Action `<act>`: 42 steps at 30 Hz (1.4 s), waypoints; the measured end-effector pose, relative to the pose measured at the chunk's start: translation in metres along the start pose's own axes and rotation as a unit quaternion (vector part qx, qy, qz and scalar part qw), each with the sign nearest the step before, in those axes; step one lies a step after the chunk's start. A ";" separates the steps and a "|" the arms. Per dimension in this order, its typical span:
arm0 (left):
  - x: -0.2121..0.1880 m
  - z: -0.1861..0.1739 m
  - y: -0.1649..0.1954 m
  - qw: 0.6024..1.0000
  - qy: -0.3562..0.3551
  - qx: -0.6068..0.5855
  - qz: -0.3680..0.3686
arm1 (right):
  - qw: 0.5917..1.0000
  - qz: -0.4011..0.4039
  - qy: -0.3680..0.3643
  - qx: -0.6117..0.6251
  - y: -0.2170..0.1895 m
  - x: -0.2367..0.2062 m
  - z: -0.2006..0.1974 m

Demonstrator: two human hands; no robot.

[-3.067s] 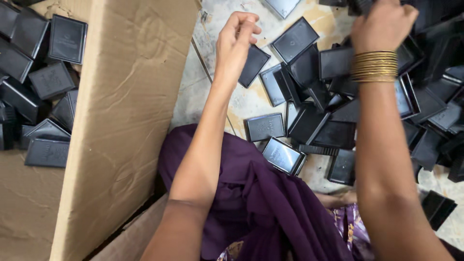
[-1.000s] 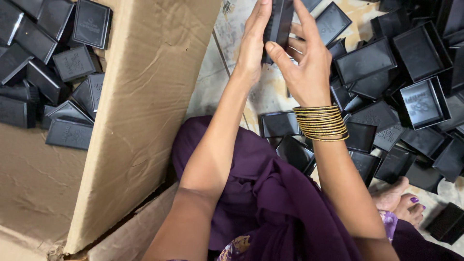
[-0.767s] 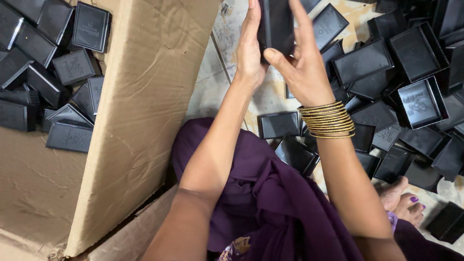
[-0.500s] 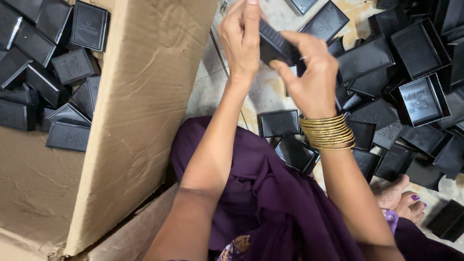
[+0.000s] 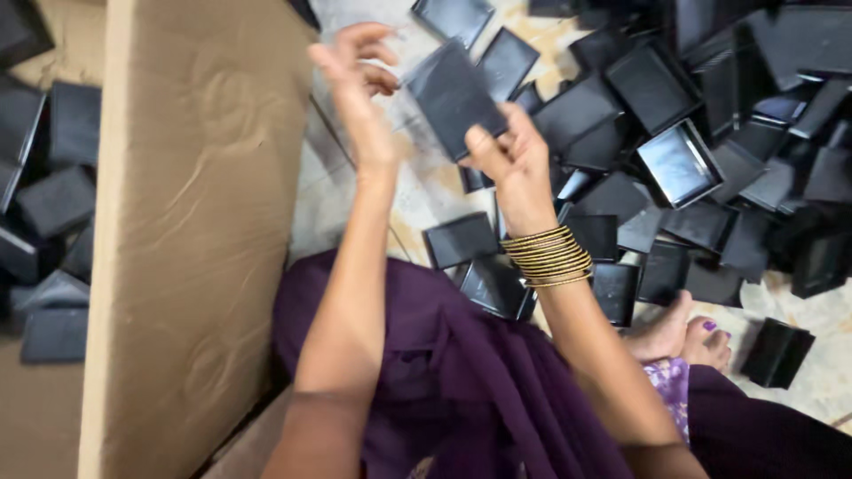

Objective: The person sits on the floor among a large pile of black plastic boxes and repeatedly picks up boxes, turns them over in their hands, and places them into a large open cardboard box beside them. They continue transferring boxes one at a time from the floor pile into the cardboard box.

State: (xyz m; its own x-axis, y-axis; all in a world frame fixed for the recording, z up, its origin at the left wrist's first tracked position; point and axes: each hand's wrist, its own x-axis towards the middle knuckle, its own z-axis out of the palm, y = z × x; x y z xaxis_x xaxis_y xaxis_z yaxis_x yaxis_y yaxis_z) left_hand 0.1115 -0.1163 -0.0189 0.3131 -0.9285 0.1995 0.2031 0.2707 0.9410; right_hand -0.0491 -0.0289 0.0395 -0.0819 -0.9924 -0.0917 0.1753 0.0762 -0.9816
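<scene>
The black square piece (image 5: 454, 98) sits pinched in the right hand (image 5: 513, 164), thumb on its lower edge and fingers behind it, held up above the floor and tilted so its flat face shows to the camera. Nearest the viewer lies the purple cloth (image 5: 461, 390) over the person's lap, with a bare foot (image 5: 679, 333) poking out at the right and a stack of gold bangles (image 5: 548, 257) round the right wrist. The left hand (image 5: 359, 84) is raised just beside the piece with its fingers loosely curled; it grasps nothing and is apart from the piece.

A moment ago both hands pressed on the piece together, close in front of the person; now the left has let go and drawn off to the side, so only the right carries it. By my reading the two-handed handling of this piece is over.

To the left stands the tall flap of a cardboard box (image 5: 195, 222), and beyond it, inside the box, lie more dark pieces (image 5: 53, 195) in loose order. Farther off on the right, a large heap of black trays and lids (image 5: 710, 133) covers the pale floor (image 5: 426, 195), some face up with shiny insides, some overturned, many overlapping. One small black box (image 5: 777, 352) lies apart near the foot.
</scene>
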 end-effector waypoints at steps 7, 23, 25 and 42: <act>0.009 -0.019 -0.018 0.962 -0.030 -0.149 -0.228 | 0.945 -0.237 -0.206 0.087 -0.044 -0.004 0.075; 0.013 -0.017 -0.041 0.946 -0.073 -0.147 -0.278 | 0.629 -0.387 -0.407 -0.537 0.051 -0.086 -0.091; 0.007 -0.010 -0.039 0.945 -0.085 -0.138 -0.283 | 0.600 -0.417 -0.332 -0.596 0.061 -0.060 -0.107; 0.004 0.028 -0.004 0.854 -0.258 0.407 -0.198 | 0.524 -0.177 -0.522 -0.649 0.027 -0.054 -0.071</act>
State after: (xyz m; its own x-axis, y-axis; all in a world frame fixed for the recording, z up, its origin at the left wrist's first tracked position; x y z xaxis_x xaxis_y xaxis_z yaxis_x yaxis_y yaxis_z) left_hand 0.0861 -0.1283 -0.0137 -0.1236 -0.9512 -0.2826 -0.5792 -0.1621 0.7989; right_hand -0.1095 0.0340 0.0058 0.8164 -0.4271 -0.3886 -0.5407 -0.8017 -0.2548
